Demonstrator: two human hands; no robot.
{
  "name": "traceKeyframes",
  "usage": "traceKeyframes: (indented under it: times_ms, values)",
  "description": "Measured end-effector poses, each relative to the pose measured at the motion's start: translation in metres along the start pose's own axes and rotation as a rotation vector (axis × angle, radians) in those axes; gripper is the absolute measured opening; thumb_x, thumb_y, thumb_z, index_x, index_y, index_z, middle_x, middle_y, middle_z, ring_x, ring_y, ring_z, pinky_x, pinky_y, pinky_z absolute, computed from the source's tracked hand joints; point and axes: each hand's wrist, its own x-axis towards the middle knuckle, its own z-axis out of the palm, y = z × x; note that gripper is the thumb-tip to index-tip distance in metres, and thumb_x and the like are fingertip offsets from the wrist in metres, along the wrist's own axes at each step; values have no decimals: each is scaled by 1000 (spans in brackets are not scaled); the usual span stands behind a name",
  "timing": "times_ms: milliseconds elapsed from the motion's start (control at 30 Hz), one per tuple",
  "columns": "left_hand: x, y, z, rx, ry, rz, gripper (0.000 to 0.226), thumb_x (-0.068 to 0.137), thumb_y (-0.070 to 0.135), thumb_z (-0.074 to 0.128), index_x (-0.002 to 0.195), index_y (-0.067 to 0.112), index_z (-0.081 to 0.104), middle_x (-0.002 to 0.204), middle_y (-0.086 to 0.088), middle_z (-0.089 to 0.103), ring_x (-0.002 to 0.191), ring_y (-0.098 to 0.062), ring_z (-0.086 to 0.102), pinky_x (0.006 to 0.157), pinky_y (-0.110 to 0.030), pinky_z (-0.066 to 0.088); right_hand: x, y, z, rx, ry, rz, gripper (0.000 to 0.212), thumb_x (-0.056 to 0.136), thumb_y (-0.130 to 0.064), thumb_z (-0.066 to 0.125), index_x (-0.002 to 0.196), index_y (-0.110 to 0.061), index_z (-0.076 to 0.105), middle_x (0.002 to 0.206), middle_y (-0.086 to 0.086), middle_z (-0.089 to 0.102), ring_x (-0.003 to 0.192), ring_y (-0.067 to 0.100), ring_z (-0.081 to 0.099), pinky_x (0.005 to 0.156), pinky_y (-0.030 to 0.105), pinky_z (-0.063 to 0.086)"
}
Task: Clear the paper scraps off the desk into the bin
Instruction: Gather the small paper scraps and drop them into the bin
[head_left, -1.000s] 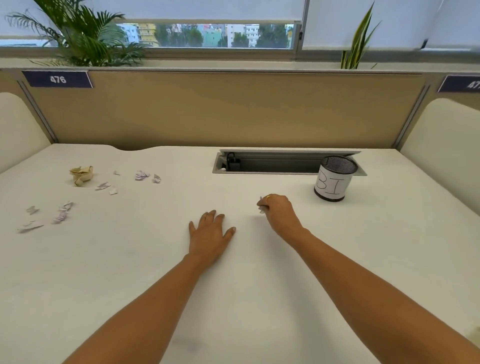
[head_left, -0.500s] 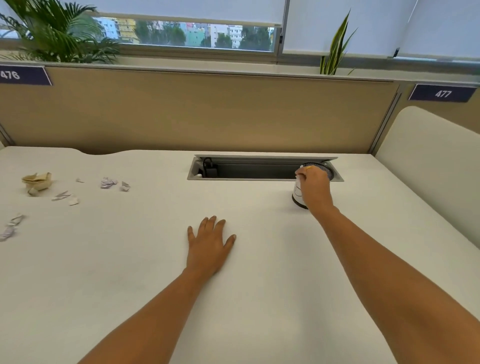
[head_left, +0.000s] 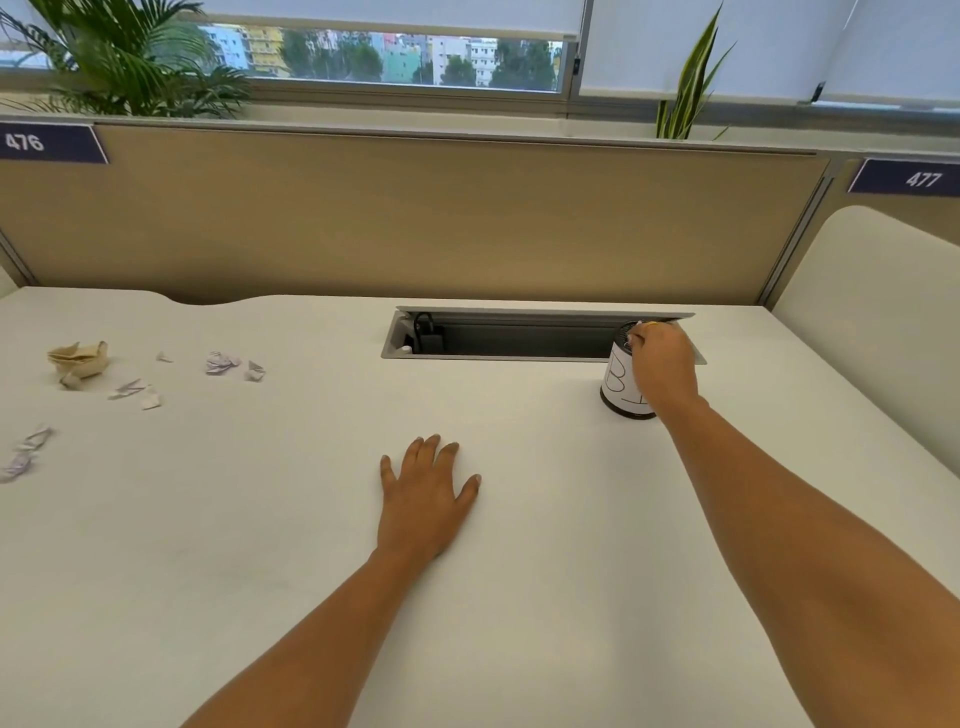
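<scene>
A small mesh bin (head_left: 620, 391) with a white hand-lettered label stands at the back right of the white desk (head_left: 519, 519). My right hand (head_left: 662, 364) hovers over its rim, fingertips pinched on a small white paper scrap (head_left: 635, 332). My left hand (head_left: 423, 499) lies flat on the desk's middle, fingers spread, holding nothing. At the far left lie a crumpled tan paper (head_left: 78, 358) and several small white and purple scraps, among them one (head_left: 222, 362) toward the middle and one (head_left: 32, 440) near the left edge.
An open cable recess (head_left: 498, 340) with a black plug is sunk into the desk just left of the bin. A tan partition (head_left: 415, 218) closes the back and a cream side panel (head_left: 872, 322) the right. Plants stand behind the partition.
My right hand travelled from the desk's middle up to the bin with the scrap pinched in it and now sits over the rim. The left hand stayed flat in place.
</scene>
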Motion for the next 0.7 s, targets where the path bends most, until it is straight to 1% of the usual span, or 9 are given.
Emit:
traceKeyframes:
  times_ms: [100, 233, 300, 400, 467, 533, 600, 633, 700]
  values:
    - [0, 0, 0, 1, 9, 0, 53, 93, 49, 31, 140, 24, 27, 153, 2, 22, 143, -14, 12, 117, -49, 4, -4, 0, 3, -19, -27, -77, 29, 96, -14, 40, 102, 2, 64, 102, 23, 66, 96, 38, 60, 82, 42, 47]
    - [-2, -1, 0, -1, 7, 2, 52, 94, 48, 30, 139, 24, 28, 153, 2, 22, 143, -13, 12, 117, -48, 4, -9, 0, 0, -17, -38, -92, 31, 96, -17, 40, 98, 1, 64, 99, 22, 66, 94, 37, 60, 79, 41, 47]
    - [-2, -1, -1, -3, 10, 3, 51, 94, 47, 31, 139, 24, 28, 154, 2, 22, 143, -13, 12, 118, -47, 4, -9, -2, -2, -34, -40, -89, 31, 97, -17, 39, 103, 3, 63, 105, 23, 65, 100, 37, 59, 85, 42, 46]
    - [-5, 0, -2, -10, 7, 1, 50, 95, 46, 31, 140, 24, 28, 154, 2, 21, 143, -12, 12, 118, -45, 4, -12, -8, -4, -31, -29, -42, 33, 100, -17, 39, 113, 5, 60, 117, 23, 62, 111, 35, 56, 99, 40, 43]
    - [-7, -1, -4, -14, -3, 7, 50, 95, 46, 30, 140, 24, 27, 154, 3, 20, 143, -12, 11, 118, -43, 3, -20, -10, -2, -6, 22, -73, 33, 100, -17, 40, 115, 5, 59, 119, 22, 62, 113, 33, 56, 102, 38, 41]
    - [-9, -2, -6, -32, -11, 7, 51, 95, 46, 32, 140, 24, 27, 154, 3, 20, 144, -12, 11, 119, -40, 3, -31, -16, 1, 5, 25, -142, 33, 99, -18, 41, 116, 3, 59, 119, 20, 62, 112, 31, 56, 102, 36, 42]
    - [-13, -6, -8, -59, -13, -4, 53, 94, 46, 34, 141, 22, 27, 154, 2, 21, 143, -12, 12, 119, -37, 4, -41, -28, 10, 34, -15, -218, 30, 98, -17, 45, 114, 2, 61, 115, 19, 64, 107, 29, 59, 97, 33, 45]
    - [-15, -10, -10, -66, -12, -14, 55, 94, 47, 35, 141, 20, 27, 154, 1, 21, 143, -12, 13, 119, -36, 4, -48, -35, 16, 53, -61, -239, 29, 97, -17, 46, 115, 0, 60, 116, 18, 64, 107, 28, 59, 96, 32, 46]
    - [-19, -22, -16, -51, 0, -43, 56, 93, 47, 36, 141, 19, 27, 153, 0, 23, 143, -13, 15, 119, -37, 6, -62, -51, 31, 62, -188, -256, 30, 97, -20, 46, 120, -3, 58, 123, 15, 61, 113, 26, 57, 99, 31, 44]
